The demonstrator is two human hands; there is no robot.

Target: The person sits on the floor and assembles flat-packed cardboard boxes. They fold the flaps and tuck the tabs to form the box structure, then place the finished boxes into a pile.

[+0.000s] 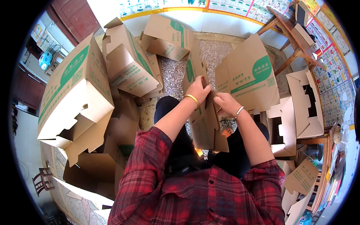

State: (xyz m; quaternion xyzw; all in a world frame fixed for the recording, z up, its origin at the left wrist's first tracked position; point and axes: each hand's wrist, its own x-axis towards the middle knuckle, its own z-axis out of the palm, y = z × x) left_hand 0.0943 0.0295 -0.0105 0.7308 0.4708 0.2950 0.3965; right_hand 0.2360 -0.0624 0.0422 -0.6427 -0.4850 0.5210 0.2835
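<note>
A flattened brown cardboard box (202, 125) with green print stands on edge between my knees, its long side running away from me. My left hand (198, 90), with a yellow bangle at the wrist, is closed on the box's upper edge. On the other side, my right hand (227, 103), with a silver bracelet, has its fingers curled round the edge of a flap of the same box. Some of its fingertips are hidden behind the board. Just beyond my right hand, a larger printed cardboard panel (245, 71) stands tilted.
Several cardboard boxes crowd my left, including a large one (77, 88) and a tall one (125, 62). Another box (167, 36) lies ahead by the wall. Open boxes (308, 103) stand to the right, below a wooden stool (290, 35). Speckled floor (172, 77) shows between them.
</note>
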